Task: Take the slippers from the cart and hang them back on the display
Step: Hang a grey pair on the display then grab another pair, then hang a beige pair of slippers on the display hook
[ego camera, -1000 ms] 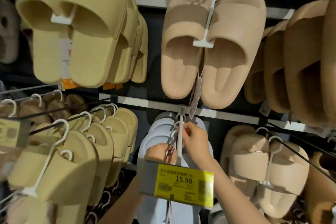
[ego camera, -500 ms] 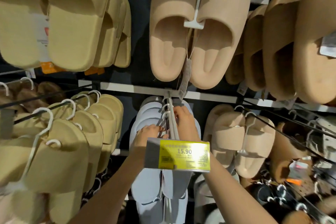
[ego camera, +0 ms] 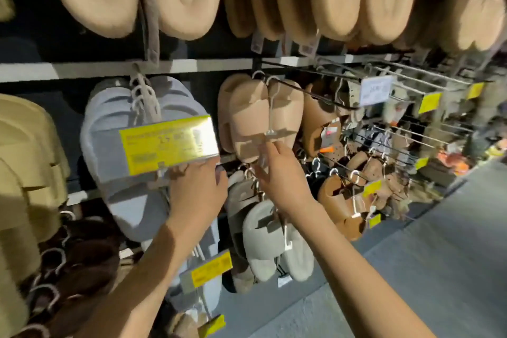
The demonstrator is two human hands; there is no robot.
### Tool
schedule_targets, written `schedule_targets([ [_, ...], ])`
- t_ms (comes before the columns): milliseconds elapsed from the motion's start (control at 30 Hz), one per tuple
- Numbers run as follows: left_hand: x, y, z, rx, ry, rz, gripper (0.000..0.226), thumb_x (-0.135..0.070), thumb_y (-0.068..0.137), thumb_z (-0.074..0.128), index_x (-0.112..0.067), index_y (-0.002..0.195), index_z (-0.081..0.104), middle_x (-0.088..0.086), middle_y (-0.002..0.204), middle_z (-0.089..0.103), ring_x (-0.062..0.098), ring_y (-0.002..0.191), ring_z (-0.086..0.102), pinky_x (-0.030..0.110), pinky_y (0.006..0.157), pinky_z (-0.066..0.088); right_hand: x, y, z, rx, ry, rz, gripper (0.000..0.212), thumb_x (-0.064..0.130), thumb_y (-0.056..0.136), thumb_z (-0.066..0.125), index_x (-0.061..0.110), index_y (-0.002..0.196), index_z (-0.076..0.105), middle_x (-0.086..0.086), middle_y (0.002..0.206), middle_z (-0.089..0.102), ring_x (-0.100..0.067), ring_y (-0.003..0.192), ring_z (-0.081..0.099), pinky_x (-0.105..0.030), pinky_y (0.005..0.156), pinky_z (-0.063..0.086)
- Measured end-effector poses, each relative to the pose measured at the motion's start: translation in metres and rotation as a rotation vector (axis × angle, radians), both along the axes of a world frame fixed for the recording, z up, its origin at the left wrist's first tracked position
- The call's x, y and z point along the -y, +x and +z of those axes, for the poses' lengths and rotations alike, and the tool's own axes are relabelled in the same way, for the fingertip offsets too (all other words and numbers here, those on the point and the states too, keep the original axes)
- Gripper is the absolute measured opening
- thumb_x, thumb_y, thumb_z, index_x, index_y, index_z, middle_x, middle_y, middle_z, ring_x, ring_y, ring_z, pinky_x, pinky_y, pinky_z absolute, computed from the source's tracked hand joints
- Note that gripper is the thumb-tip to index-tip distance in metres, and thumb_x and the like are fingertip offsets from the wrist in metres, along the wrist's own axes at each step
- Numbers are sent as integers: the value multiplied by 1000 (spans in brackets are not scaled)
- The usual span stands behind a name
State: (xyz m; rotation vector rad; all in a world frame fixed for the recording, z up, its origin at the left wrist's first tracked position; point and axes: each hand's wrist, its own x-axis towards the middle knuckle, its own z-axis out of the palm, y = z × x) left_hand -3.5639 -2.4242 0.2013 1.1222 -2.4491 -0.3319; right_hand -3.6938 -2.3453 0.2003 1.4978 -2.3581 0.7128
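Blurred throughout; left hand (ego camera: 197, 189) partly behind yellow price tag (ego camera: 167, 144), grip unclear; right hand (ego camera: 277, 170) fingers spread beneath tan slippers (ego camera: 258, 115).

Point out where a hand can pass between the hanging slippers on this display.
A dark gap lies between the pale blue slippers and the beige pair. More bare dark wall sits left of the blue ones, above the yellow slippers. Right of the right hand, the brown slippers and hooks crowd together.

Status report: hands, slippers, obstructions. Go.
Left hand open, on light blue slippers below yellow price tag. Right hand open at beige pair. No obstructions visible.
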Motion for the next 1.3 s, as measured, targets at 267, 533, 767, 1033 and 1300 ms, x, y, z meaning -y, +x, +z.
schedule_targets([
  [267,-149,-104,15,-82,2,-501,32,-32,92,47,-20,118,61,4,118,60,27,111,53,38,90,46,-200,-47,7,-34,-74,-420,27,20,88,56,7,112,56,-13,109,58,-33,103,51,-38,76,41],
  [533,-349,-177,31,-178,19,-868,29,-31,92,49,-20,115,64,6,115,64,28,110,56,36,86,44,-429,-59,15,-161,-155,-808,22,21,72,58,5,87,63,-13,82,65,-36,76,61,-37,60,52],
  [767,-526,-205,24,-207,50,-1244,26,-29,91,51,-21,110,66,2,110,67,27,105,60,35,84,45,-602,-22,-3,-182,-278,-1145,17,17,78,59,6,89,63,-10,87,67,-34,82,62,-39,71,53],
  [1033,-676,-210,-6,-48,122,-1660,25,-29,92,50,-24,110,67,-3,107,69,25,101,62,34,82,47,-725,43,-35,-37,-330,-1630,16,19,86,59,7,95,64,-7,93,67,-28,90,62,-36,80,48],
  [1300,-805,-239,-38,93,120,-2012,26,-31,92,48,-23,108,67,0,105,69,26,100,62,37,80,50,-800,53,-48,-24,-336,-2003,8,15,87,62,10,93,64,-6,92,67,-24,92,61,-37,81,48],
])
